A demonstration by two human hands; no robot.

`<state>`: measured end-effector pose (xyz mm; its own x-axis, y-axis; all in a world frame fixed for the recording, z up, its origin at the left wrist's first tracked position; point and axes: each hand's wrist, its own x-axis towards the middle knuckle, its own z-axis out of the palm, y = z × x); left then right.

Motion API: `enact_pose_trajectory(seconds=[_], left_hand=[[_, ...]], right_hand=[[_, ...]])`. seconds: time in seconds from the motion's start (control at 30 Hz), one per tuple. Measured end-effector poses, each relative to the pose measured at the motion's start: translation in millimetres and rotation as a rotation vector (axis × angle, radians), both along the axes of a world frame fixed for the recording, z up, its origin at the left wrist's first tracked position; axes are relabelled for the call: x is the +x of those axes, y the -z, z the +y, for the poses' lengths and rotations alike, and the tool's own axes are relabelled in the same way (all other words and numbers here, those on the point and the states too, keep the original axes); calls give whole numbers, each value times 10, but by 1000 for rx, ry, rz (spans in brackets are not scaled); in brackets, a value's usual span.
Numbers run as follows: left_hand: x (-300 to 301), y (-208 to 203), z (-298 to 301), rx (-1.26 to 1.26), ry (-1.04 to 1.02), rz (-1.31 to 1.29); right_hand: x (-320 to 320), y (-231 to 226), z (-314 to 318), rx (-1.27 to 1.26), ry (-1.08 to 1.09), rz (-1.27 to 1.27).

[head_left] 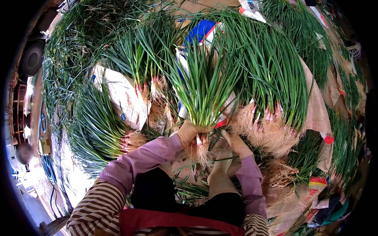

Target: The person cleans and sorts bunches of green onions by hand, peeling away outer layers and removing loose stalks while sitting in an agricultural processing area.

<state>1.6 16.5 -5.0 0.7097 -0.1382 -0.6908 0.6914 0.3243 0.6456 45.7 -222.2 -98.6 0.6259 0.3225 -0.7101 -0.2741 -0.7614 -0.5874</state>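
Note:
A bunch of green onions (202, 84) stands upright in front of me, leaves fanned upward and pale roots hanging down. My left hand (189, 133), in a tan glove, is closed around its stems just above the white bulbs. To the right of the roots is my right hand (236, 144), also gloved, its fingers stretched toward the bunch. Nothing shows clearly between those fingers, and their tips are partly hard to make out. A large pile of green onions (271, 78) lies beyond my right hand, with thick tangled roots (271, 131) toward me.
Another heap of green onions (96, 126) rests at the left beside a pale sack (122, 94). Loose green leaves (75, 47) cover the far left. A blue-and-white sack (201, 31) lies behind the bunch. Brown sacking (317, 114) spreads at the right. A wheel (33, 58) stands far left.

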Motion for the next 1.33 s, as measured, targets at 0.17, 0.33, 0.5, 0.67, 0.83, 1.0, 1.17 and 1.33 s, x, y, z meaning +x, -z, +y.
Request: enact_pose_trajectory(seconds=[0.17,0.33,0.5,0.67,0.83,1.0,1.17,1.33], left_hand=[[14,57,-151,-82,26,-1],[-79,150,-86,-19,39,36],[-119,150,-46,-137,-31,34],[66,84,-437,-19,164,32],[-35,230,-258,-108,122,157],[104,226,-514,-109,-28,6],[40,542,-297,-152,-169,-31],[-124,311,-478,56,170,-233]], right_hand=[[-52,-467,454,594,275,-153],[-68,-1024,509,477,689,-17],[-169,-1122,21,450,609,-176],[-200,-855,167,377,282,-129],[-273,-957,11,632,574,166],[-535,-2201,-1252,-59,513,-1241],[-1159,-2479,-2680,-303,763,-1472],[-1152,-1835,-3431,793,1657,-839]])
